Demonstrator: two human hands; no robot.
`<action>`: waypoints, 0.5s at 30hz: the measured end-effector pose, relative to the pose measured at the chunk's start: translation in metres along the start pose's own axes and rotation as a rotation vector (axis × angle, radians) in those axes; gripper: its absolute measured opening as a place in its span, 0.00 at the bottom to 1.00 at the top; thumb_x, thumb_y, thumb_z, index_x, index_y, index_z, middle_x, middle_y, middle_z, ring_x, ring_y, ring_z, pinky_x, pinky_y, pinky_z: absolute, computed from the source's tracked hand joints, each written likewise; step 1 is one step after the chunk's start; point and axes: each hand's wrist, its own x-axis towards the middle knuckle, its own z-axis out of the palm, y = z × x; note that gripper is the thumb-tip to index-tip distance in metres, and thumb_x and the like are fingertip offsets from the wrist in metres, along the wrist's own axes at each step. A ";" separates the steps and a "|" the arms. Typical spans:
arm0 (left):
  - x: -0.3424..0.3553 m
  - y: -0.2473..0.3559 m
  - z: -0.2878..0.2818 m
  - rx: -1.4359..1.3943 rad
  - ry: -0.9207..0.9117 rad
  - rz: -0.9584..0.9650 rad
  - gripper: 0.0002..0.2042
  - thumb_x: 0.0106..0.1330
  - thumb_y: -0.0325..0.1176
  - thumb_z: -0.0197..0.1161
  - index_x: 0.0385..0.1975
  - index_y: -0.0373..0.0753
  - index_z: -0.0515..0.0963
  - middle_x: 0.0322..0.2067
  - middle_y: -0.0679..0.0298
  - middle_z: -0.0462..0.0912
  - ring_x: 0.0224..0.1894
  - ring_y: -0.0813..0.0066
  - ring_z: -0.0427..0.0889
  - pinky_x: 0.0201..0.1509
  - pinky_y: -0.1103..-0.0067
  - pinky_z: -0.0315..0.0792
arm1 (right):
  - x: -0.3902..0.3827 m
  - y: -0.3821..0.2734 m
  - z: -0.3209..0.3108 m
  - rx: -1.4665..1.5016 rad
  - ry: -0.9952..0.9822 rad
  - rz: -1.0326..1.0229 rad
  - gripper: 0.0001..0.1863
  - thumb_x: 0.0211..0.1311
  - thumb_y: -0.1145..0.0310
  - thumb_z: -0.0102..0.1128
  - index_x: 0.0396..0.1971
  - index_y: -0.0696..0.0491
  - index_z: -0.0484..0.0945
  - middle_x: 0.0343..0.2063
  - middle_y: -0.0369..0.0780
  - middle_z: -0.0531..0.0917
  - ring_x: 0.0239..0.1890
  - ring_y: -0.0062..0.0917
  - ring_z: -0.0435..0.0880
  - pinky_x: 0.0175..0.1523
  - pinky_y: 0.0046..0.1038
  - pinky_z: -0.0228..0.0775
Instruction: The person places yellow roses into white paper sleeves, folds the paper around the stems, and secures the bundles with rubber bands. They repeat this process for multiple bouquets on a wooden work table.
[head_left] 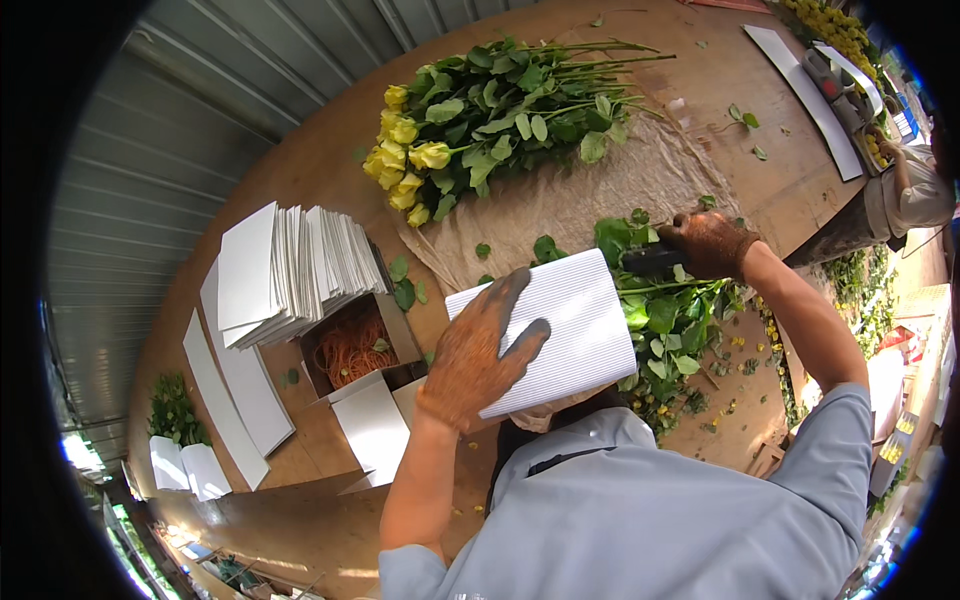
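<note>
My left hand (482, 355), in an orange and grey glove, grips a white corrugated paper wrap (585, 330), thumb and fingers spread over its curved surface. Green leafy stems (660, 315) stick out from the wrap's right end. My right hand (700, 245), gloved likewise, is closed on a black tool (648, 260) above those leaves; the tool's exact kind is hard to tell. A bunch of yellow roses (430, 155) with long stems lies on a crumpled beige cloth (665, 170) beyond both hands.
Stacked white sheets (270, 270), a box of orange bands (352, 352) and long white strips (225, 395) are at left on the wooden table (180, 290). Small wrapped greens (190, 466) sit beyond. A co-worker (900, 205) stands at right near yellow flowers and another white strip (800, 95).
</note>
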 end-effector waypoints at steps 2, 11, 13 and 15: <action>0.038 -0.022 0.023 0.225 -0.158 0.039 0.29 0.73 0.48 0.59 0.66 0.34 0.69 0.57 0.45 0.79 0.58 0.47 0.80 0.63 0.62 0.74 | 0.006 0.011 0.020 -0.061 -0.033 -0.036 0.19 0.55 0.71 0.62 0.49 0.54 0.78 0.38 0.49 0.84 0.41 0.47 0.87 0.45 0.47 0.79; 0.125 -0.050 0.054 0.050 -0.547 -0.342 0.19 0.66 0.46 0.63 0.49 0.42 0.86 0.48 0.55 0.86 0.52 0.55 0.84 0.58 0.64 0.75 | 0.021 0.023 -0.022 -0.293 0.338 -0.328 0.17 0.56 0.69 0.64 0.47 0.51 0.78 0.37 0.43 0.83 0.41 0.36 0.86 0.50 0.40 0.75; 0.125 -0.049 0.055 0.074 -0.527 -0.337 0.19 0.65 0.46 0.63 0.49 0.42 0.86 0.48 0.56 0.86 0.52 0.55 0.84 0.58 0.65 0.75 | 0.036 0.013 -0.042 -0.317 0.364 -0.411 0.16 0.56 0.68 0.65 0.46 0.51 0.79 0.37 0.41 0.83 0.42 0.36 0.85 0.51 0.40 0.74; 0.121 -0.054 0.059 0.060 -0.502 -0.307 0.19 0.65 0.45 0.63 0.49 0.43 0.86 0.48 0.56 0.86 0.53 0.54 0.83 0.59 0.65 0.75 | 0.054 0.006 -0.058 -0.358 0.329 -0.525 0.15 0.56 0.68 0.65 0.44 0.50 0.79 0.37 0.40 0.82 0.41 0.36 0.85 0.51 0.41 0.74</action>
